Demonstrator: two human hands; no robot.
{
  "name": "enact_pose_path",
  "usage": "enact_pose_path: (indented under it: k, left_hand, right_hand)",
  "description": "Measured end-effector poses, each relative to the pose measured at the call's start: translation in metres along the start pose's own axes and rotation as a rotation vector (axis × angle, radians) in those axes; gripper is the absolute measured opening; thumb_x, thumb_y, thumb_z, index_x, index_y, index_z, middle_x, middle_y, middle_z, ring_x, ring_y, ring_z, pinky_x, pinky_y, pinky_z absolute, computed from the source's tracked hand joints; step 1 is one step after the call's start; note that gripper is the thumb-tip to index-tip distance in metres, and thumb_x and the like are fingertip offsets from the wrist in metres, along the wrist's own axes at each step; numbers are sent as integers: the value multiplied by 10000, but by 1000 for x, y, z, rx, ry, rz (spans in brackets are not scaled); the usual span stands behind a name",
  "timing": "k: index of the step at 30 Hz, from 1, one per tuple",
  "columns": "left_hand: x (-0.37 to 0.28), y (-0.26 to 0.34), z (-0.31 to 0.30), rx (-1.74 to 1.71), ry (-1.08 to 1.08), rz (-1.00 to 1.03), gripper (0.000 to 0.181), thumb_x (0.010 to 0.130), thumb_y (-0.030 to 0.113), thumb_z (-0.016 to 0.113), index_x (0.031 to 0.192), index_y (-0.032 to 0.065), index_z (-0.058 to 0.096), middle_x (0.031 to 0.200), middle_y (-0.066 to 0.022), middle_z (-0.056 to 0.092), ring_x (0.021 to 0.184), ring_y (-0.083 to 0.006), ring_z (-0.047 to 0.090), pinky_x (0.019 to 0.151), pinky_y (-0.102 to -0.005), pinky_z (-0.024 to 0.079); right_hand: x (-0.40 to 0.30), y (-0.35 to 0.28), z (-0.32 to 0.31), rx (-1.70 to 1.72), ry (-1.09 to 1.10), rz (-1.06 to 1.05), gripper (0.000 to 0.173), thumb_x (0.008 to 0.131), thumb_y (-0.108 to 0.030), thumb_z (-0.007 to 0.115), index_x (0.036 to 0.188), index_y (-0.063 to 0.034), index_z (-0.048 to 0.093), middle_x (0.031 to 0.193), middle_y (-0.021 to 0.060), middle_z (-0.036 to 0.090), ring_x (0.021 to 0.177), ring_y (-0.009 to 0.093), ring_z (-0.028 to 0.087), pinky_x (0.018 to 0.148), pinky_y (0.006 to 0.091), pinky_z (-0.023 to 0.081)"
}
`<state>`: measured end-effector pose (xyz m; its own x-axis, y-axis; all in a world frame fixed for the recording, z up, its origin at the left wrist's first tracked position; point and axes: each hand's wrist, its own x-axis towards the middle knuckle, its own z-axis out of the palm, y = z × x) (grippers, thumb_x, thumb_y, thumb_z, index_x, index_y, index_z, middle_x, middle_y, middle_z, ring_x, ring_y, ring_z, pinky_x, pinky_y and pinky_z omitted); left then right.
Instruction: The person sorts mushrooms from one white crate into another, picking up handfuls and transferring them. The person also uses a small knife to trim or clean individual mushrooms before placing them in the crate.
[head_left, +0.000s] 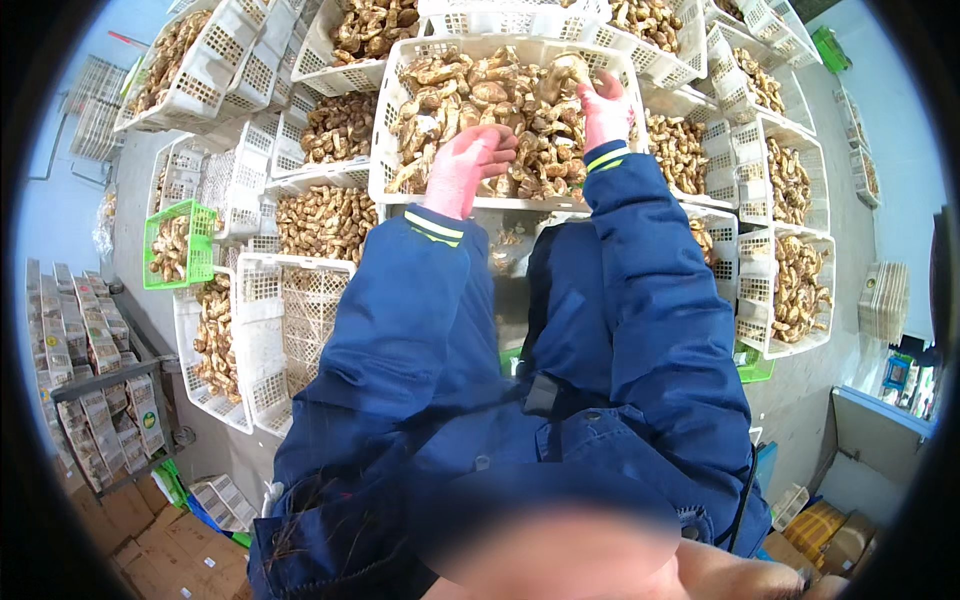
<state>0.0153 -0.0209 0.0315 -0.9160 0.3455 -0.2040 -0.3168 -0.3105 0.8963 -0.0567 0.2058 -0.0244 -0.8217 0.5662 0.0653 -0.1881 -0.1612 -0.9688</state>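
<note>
Before me stands a white plastic crate holding a heap of brown, thick-stemmed mushrooms. My right hand is at the crate's right side, its fingers around the end of a large pale-brown mushroom that stands out above the heap. Part of that grip is hidden. Over the left-centre of the same heap, my left hand is loosely curved with the fingers spread a little, and nothing shows in it.
White crates of mushrooms stand close on both sides, such as a left one and a right one. A green basket sits at the left. An upright white crate is beside my left arm. A metal rack stands farther left.
</note>
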Motion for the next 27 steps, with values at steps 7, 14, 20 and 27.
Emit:
enact_pose_path:
  k: [7,14,20,27]
  left_hand:
    - [6,-11,0,-19,-48,-21,388,904,206,545,1230,-2,520,1094,-88,618,896,-152,617,789,-275,503]
    - [3,0,-5,-159,149,139,284,908,229,582,1085,8,604,949,-65,643,818,-124,607,720,-258,507]
    - [4,1,-8,-129,105,157,268,878,146,613,1100,-1,583,959,-65,642,802,-145,607,732,-268,503]
    - [4,-9,-7,-36,71,-51,446,843,191,665,1208,-1,498,1029,-73,614,869,-164,605,762,-294,483]
  right_hand:
    - [-72,-67,35,-363,-195,-438,379,766,-20,614,1142,-65,605,971,101,636,920,220,601,829,302,458]
    - [-132,-89,40,-613,-465,-606,365,769,-71,636,1132,-75,598,1017,125,632,927,260,605,809,346,478]
    - [-125,-85,23,-366,-692,177,443,885,-289,586,1218,1,544,947,53,646,827,99,577,701,241,463]
    - [-121,-65,20,-638,-692,94,450,824,-328,640,1124,0,571,1067,172,624,964,266,602,759,350,466]
